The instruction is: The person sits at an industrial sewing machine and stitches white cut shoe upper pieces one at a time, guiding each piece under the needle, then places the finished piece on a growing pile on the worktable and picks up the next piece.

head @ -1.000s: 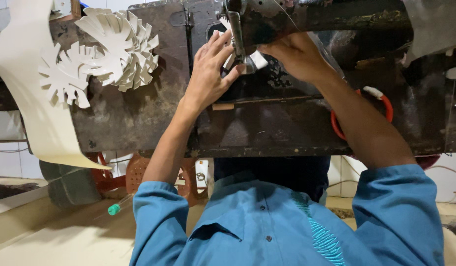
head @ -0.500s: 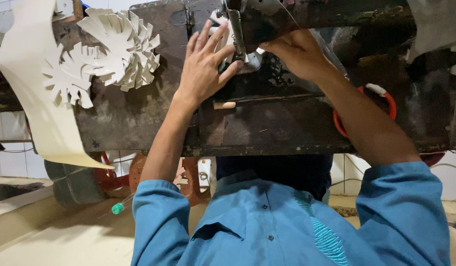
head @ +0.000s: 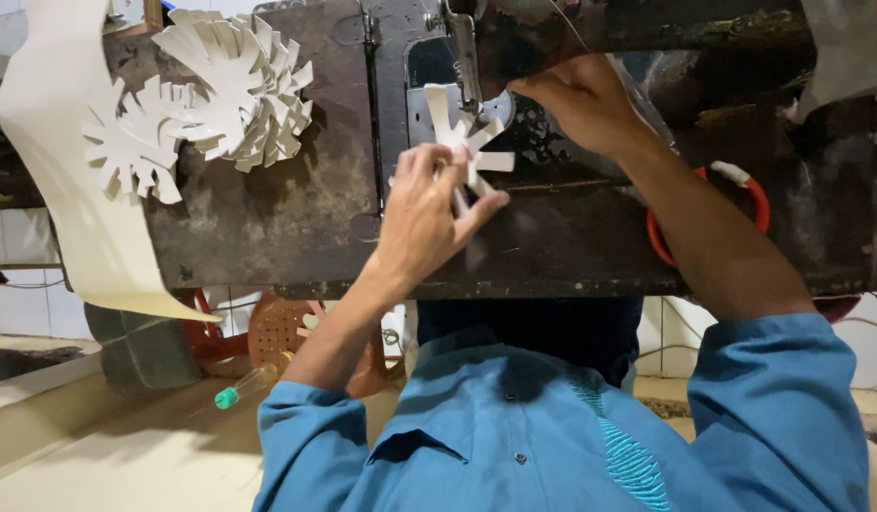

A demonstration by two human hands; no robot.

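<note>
My left hand pinches a white cut-out piece with several spiky fingers, holding it over the metal plate of a dark, worn machine table. My right hand rests higher up, its curled fingertips against the machine beside the metal needle bar. Whether those fingertips pinch anything is hidden. Both of my sleeves are blue.
A pile of white leaf-shaped cut-outs lies at the table's left, next to a long white strip hanging over the edge. A red ring sits right of my forearm. Below are a red stool and a green-tipped tool.
My left hand has drawn back from the needle toward me, bringing the white cut-out out into the open. My right hand has stayed by the needle bar.
</note>
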